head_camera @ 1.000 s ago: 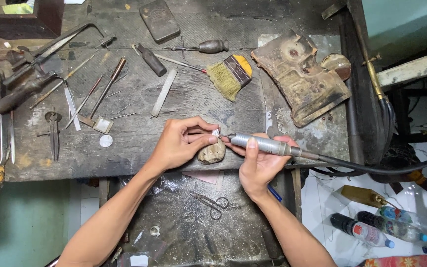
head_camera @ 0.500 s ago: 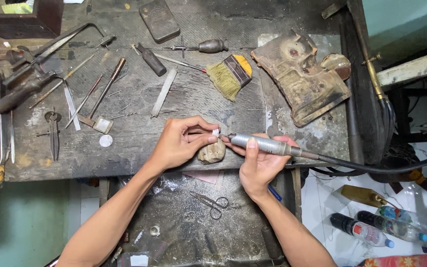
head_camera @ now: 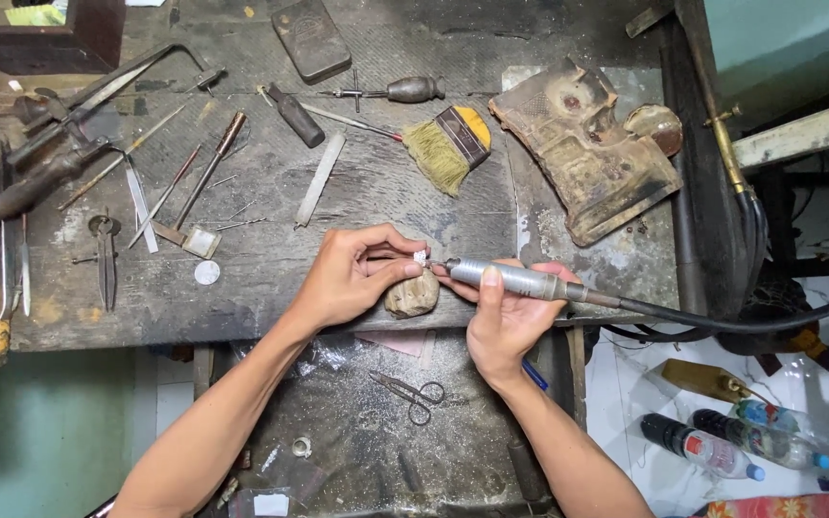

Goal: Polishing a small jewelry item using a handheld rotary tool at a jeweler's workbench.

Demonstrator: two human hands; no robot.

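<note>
Nothing shifts over the last second: we keep our left hand pinching the tiny silvery piece against the worn wooden bench peg, our right hand gripping the grey metal rotary handpiece at it, so grinding continues.

Small workpiece too tiny to identify; bottles cut off right.

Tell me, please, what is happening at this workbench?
A person works at a worn bench. The right hand holds a silver rotary handpiece on a black flexible cable, its tip against a small pale piece pinched in the left hand over a rounded block. A brush, files and scissors lie untouched.
</note>
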